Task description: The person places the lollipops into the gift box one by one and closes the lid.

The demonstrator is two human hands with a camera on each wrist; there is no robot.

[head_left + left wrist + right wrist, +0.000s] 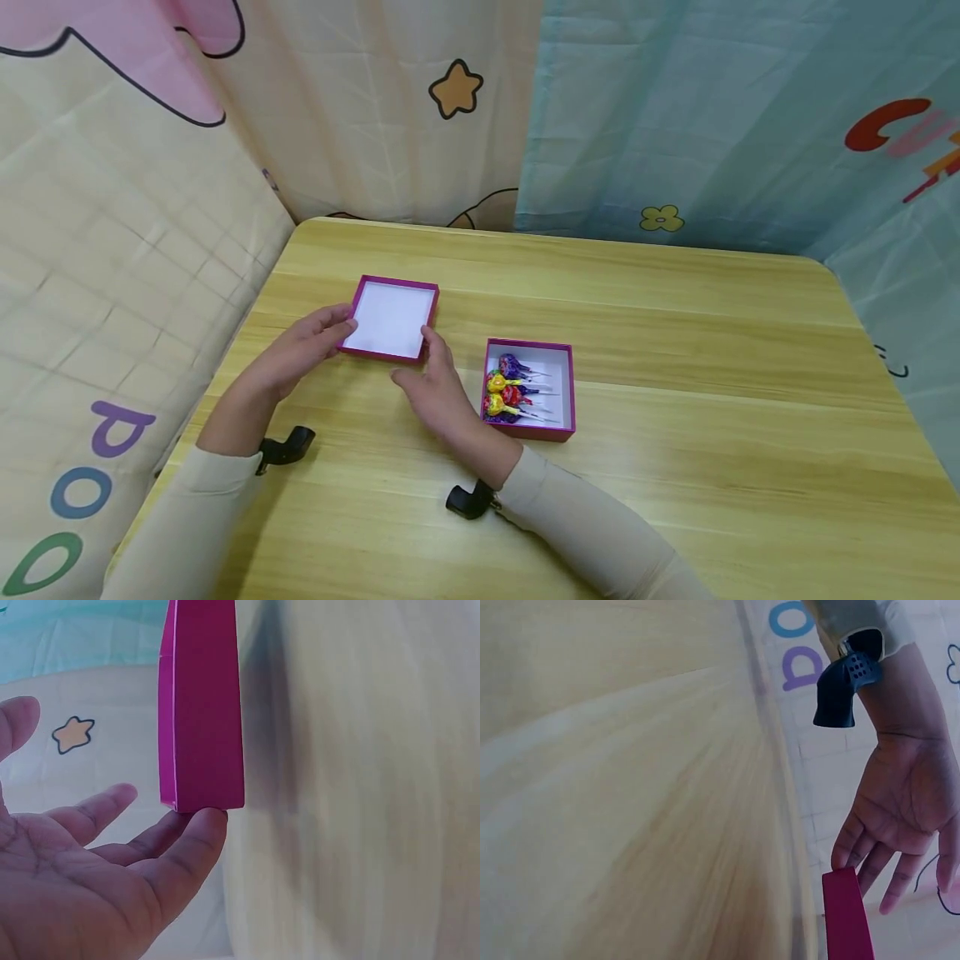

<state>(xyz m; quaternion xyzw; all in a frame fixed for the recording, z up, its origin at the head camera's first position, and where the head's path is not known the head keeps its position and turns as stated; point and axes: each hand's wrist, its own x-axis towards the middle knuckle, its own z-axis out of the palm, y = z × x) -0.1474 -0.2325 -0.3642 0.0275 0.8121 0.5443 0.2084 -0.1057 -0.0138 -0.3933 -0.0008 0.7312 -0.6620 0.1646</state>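
A square magenta box lid [392,317] with a white inside faces up on the left part of the table. At its left side is my left hand [306,346], fingers mostly straight and thumb apart. In the left wrist view, a fingertip of the left hand [97,877] touches the lid's corner [208,712]. My right hand [438,387] is by the lid's right front corner, fingertips at its side and thumb spread away. The right wrist view shows the left hand [904,799] and part of the lid [847,915], not the right hand.
Right of the right hand stands a matching open box [567,392] with several wrapped lollipops [510,392], sticks pointing right. The wooden table [712,467] meets patterned curtains [457,167] at its back and left edges. A black wrist camera [288,446] projects from the left sleeve.
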